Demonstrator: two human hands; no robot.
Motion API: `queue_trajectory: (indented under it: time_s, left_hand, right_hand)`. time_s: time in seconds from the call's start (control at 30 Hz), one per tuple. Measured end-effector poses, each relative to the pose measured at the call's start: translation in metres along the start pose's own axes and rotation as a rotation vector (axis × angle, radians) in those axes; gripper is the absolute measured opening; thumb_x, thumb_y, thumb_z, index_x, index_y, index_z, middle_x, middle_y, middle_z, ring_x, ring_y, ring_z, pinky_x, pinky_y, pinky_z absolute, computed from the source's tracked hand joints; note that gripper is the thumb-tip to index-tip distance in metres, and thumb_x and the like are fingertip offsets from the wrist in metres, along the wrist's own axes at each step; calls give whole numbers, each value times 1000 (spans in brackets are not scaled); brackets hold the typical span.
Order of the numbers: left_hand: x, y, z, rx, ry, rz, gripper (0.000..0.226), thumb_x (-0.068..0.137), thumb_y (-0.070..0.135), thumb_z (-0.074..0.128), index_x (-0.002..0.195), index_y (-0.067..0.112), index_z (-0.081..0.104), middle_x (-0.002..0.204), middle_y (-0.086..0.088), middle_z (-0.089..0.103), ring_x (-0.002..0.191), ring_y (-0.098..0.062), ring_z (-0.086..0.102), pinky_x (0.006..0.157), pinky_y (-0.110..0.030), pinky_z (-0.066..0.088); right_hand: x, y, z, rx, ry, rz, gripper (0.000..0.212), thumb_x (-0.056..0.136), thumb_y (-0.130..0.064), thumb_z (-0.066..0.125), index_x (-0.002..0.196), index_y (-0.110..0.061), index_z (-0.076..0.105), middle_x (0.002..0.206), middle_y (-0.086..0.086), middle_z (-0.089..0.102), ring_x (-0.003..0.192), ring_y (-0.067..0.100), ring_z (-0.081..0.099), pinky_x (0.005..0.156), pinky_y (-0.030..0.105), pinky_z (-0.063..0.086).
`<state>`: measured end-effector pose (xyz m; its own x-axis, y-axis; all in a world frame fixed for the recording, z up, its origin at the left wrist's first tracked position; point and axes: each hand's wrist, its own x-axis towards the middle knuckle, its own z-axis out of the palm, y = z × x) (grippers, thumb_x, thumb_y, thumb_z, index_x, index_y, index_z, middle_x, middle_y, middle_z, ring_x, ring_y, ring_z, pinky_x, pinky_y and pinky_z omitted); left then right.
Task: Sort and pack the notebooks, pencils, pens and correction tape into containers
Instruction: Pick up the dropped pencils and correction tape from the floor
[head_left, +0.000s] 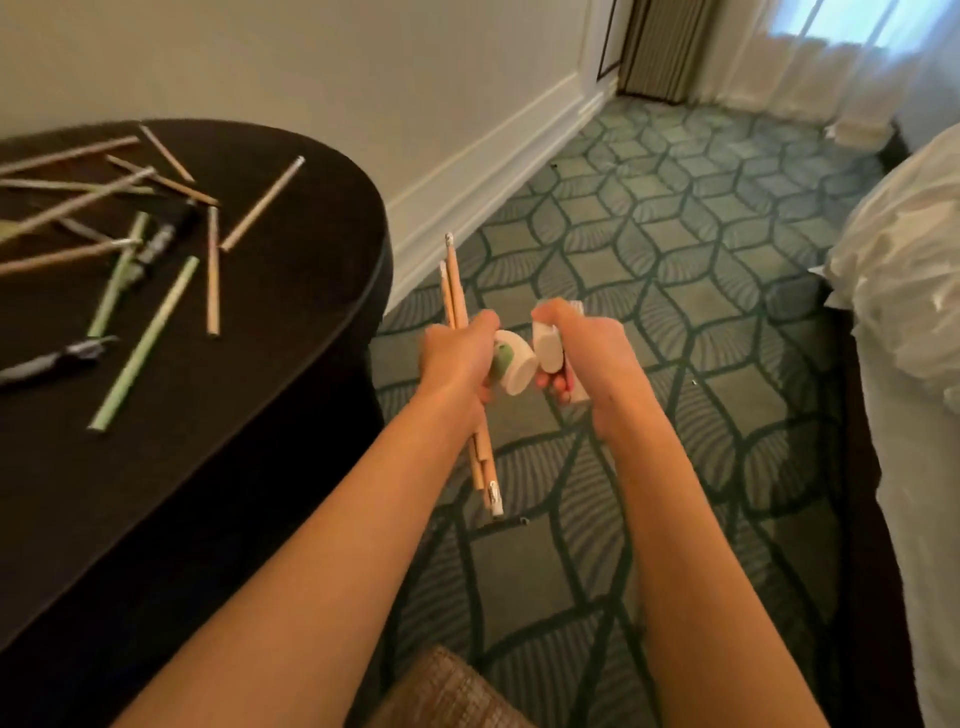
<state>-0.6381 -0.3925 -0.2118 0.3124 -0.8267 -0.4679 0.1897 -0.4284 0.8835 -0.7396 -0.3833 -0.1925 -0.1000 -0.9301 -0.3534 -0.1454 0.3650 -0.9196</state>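
My left hand (460, 356) grips a bundle of wooden pencils (457, 291) together with a white and green correction tape (511, 366), held out over the carpet. Beside it my right hand (579, 340) grips white correction tapes (548, 348); how many I cannot tell. Both hands nearly touch. More wooden and green pencils (171, 306) and dark pens (166, 236) lie scattered on the dark round table (291, 322) at the left.
A patterned green carpet (675, 249) fills the middle. A bed with white linen (909, 312) stands at the right. A woven seat (452, 691) shows at the bottom. A small dark object (501, 525) lies on the carpet under the pencils.
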Motion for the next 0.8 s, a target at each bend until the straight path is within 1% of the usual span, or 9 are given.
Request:
queue_trajectory:
  time_s: [0.1, 0.2, 0.27, 0.4, 0.53, 0.6, 0.67, 0.73, 0.8]
  left_hand:
    - [-36, 34, -32, -61, -5, 69, 12, 89, 19, 56, 88, 10, 49, 60, -1, 37, 43, -11, 31, 31, -5, 19]
    - [-61, 57, -76, -92, 23, 118, 19, 90, 22, 55, 104, 10, 51, 65, -1, 40, 45, -10, 32, 30, -6, 21]
    - [-74, 70, -113, -106, 64, 140, 21, 90, 24, 55, 107, 12, 51, 68, -1, 41, 46, -9, 32, 30, -8, 21]
    - [-89, 88, -195, -101, 212, 184, 30, 91, 29, 54, 117, 13, 51, 80, -3, 49, 50, -9, 38, 29, -10, 25]
    - [-98, 94, -289, -114, 398, 192, 38, 91, 30, 53, 124, 12, 49, 93, -9, 54, 54, -10, 42, 33, -16, 31]
    - [-102, 95, -338, -126, 493, 184, 39, 92, 29, 53, 126, 12, 48, 112, -14, 60, 73, -15, 59, 44, -22, 48]
    - [-105, 96, -383, -144, 586, 160, 40, 91, 26, 54, 128, 12, 47, 124, -15, 57, 108, -26, 61, 67, -30, 56]
    - [-110, 91, -428, -109, 688, 120, 42, 91, 25, 55, 130, 12, 45, 127, -14, 55, 118, -28, 55, 81, -35, 54]
    - [-115, 86, -468, -43, 749, 76, 44, 90, 26, 57, 131, 13, 45, 127, -14, 54, 116, -28, 56, 78, -34, 54]
  right_hand:
    - [-40, -35, 15, -16, -11, -88, 30, 85, -31, 54, 68, -6, 59, 39, 5, 52, 27, 9, 37, 35, 15, 30]
    - [-75, -59, 43, -58, -52, -182, 31, 89, -33, 52, 72, -8, 61, 46, 4, 55, 30, 7, 39, 36, 17, 32]
    - [-98, -73, 70, -75, -115, -224, 30, 89, -35, 53, 78, -9, 62, 51, 6, 57, 36, 9, 41, 40, 19, 34]
    - [-137, -92, 139, -128, -275, -235, 29, 88, -36, 55, 87, -7, 62, 55, 9, 58, 39, 11, 40, 40, 18, 32]
    - [-171, -106, 222, -213, -461, -265, 32, 90, -38, 54, 101, -9, 59, 64, 6, 61, 38, 5, 47, 40, 15, 36]
    - [-190, -113, 270, -257, -546, -261, 29, 90, -38, 54, 102, -12, 55, 73, 6, 61, 46, 5, 51, 41, 14, 38]
    - [-203, -118, 314, -268, -629, -263, 32, 89, -37, 56, 107, -11, 55, 82, 8, 62, 50, 8, 52, 37, 14, 38]
    - [-218, -117, 355, -306, -710, -240, 26, 89, -35, 56, 104, -14, 56, 83, 9, 61, 52, 9, 51, 36, 13, 37]
    - [-230, -113, 388, -367, -783, -224, 19, 90, -34, 56, 98, -18, 55, 78, 8, 60, 56, 9, 50, 41, 16, 39]
